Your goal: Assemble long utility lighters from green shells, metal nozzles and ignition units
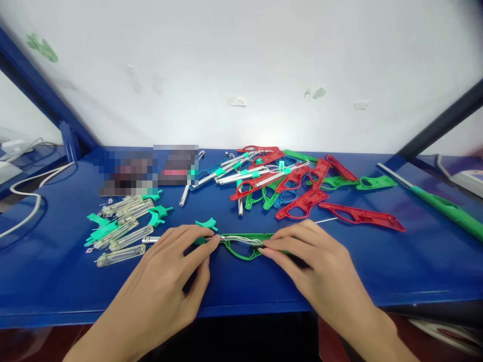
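Observation:
Near the front of the blue table lies a green half-shell point(241, 256) of a long-nosed lighter, its open inner side up. White wires point(241, 239) run along inside it. My left hand point(173, 271) is closed at its left end, fingertips pinching at the wires and shell edge; a silver metal tube point(150, 240) sticks out beyond that hand. My right hand point(320, 266) pinches the right end of the shell, fingertips by the wire ends and a small dark part. What lies under the right fingers is mostly hidden.
Clear plastic fuel tanks point(121, 255) and green trigger pieces point(101, 231) lie at left. Silver tubes with wires point(241, 176) and red half-shells point(302, 203) are heaped behind. A green long-nosed lighter point(445, 206) lies at right. A white wall point(241, 60) stands behind.

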`<act>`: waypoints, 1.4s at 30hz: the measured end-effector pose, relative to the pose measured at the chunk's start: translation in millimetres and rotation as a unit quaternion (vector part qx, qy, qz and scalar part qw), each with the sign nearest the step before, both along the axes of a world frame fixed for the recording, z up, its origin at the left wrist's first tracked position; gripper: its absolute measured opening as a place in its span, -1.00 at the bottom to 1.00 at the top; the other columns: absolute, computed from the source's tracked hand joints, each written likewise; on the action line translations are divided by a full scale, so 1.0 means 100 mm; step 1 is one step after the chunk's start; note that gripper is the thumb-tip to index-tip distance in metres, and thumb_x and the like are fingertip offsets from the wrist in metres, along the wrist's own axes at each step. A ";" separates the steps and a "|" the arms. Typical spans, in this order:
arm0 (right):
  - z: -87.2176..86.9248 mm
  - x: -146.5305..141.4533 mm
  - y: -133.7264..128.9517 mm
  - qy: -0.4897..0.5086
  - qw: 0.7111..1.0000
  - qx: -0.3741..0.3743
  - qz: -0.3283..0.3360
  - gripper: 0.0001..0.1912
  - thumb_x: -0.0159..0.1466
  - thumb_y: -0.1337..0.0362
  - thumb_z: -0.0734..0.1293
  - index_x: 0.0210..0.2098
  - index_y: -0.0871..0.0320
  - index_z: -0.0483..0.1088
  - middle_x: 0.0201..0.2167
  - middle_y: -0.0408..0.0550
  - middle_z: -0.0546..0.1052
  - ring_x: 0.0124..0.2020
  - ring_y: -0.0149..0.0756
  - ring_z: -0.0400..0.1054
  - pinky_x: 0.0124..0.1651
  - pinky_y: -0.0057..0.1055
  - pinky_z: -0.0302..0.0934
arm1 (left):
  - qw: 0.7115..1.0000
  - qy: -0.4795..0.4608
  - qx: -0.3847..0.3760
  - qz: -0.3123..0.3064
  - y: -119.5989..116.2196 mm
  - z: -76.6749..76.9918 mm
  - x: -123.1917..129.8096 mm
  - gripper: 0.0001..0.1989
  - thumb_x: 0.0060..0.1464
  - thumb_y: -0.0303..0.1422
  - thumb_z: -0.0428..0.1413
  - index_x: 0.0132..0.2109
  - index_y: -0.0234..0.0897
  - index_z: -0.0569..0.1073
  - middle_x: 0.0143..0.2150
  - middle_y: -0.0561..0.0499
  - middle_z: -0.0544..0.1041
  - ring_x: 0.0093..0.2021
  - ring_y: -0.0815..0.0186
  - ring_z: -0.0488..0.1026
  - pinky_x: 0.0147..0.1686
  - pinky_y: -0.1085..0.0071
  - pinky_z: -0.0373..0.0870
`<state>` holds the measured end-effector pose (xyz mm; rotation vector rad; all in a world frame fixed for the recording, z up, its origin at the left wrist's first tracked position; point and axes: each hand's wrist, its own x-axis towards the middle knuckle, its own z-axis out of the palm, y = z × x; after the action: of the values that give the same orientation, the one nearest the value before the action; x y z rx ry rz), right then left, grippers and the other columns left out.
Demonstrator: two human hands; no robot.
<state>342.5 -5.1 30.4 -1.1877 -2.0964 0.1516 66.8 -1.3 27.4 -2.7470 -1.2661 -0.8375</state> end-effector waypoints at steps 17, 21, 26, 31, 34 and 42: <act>0.00 0.05 0.03 0.030 0.998 -0.048 0.010 -0.86 0.38 0.40 0.47 -0.17 0.02 0.66 -0.19 -0.23 0.71 -0.19 -0.29 0.56 -0.02 -0.35 0.39 | 0.986 0.088 0.094 -0.106 0.22 0.17 0.43 -0.71 0.35 -0.61 0.05 0.12 -0.28 0.47 0.05 -0.08 0.53 0.08 0.08 0.42 0.02 0.12 0.41; -0.01 0.05 0.05 0.039 0.997 -0.058 0.016 -0.85 0.40 0.38 0.46 -0.14 0.02 0.66 -0.18 -0.22 0.72 -0.19 -0.28 0.56 -0.07 -0.35 0.41 | 0.983 0.106 0.093 -0.121 0.29 0.17 0.42 -0.75 0.35 -0.58 0.08 0.09 -0.27 0.49 0.01 -0.06 0.55 0.04 0.08 0.45 -0.03 0.12 0.44; -0.02 0.07 0.06 0.049 0.996 -0.063 0.033 -0.84 0.44 0.36 0.41 -0.09 0.02 0.66 -0.13 -0.22 0.72 -0.17 -0.29 0.57 -0.04 -0.31 0.43 | 0.981 0.105 0.104 -0.124 0.35 0.15 0.41 -0.75 0.37 -0.60 0.02 0.07 -0.29 0.49 -0.03 -0.07 0.56 -0.02 0.11 0.50 -0.09 0.15 0.46; -0.05 0.08 0.05 0.046 0.996 -0.066 0.038 -0.81 0.47 0.33 0.38 -0.04 0.00 0.66 -0.08 -0.21 0.72 -0.14 -0.27 0.57 -0.04 -0.29 0.45 | 0.982 0.096 0.108 -0.121 0.37 0.13 0.44 -0.72 0.38 -0.61 -0.04 0.06 -0.31 0.49 -0.08 -0.07 0.59 -0.10 0.14 0.56 -0.16 0.19 0.51; -0.05 0.08 0.05 0.042 0.996 -0.064 0.038 -0.79 0.47 0.33 0.38 -0.03 -0.02 0.66 -0.07 -0.22 0.73 -0.14 -0.27 0.56 -0.02 -0.27 0.45 | 0.983 0.092 0.105 -0.119 0.35 0.12 0.44 -0.74 0.39 -0.58 -0.04 0.06 -0.32 0.49 -0.08 -0.07 0.60 -0.12 0.14 0.59 -0.18 0.19 0.54; -0.04 0.09 0.02 0.032 0.997 -0.064 0.037 -0.79 0.47 0.33 0.38 -0.02 -0.02 0.65 -0.08 -0.25 0.73 -0.12 -0.27 0.57 0.00 -0.28 0.43 | 0.988 0.076 0.082 -0.107 0.33 0.12 0.43 -0.74 0.41 -0.57 -0.05 0.08 -0.28 0.47 -0.06 -0.02 0.64 -0.12 0.16 0.62 -0.16 0.18 0.55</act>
<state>351.9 -2.8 26.7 -1.1638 -2.1005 0.3587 110.1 31.8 39.7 -2.7834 -0.8483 -0.6902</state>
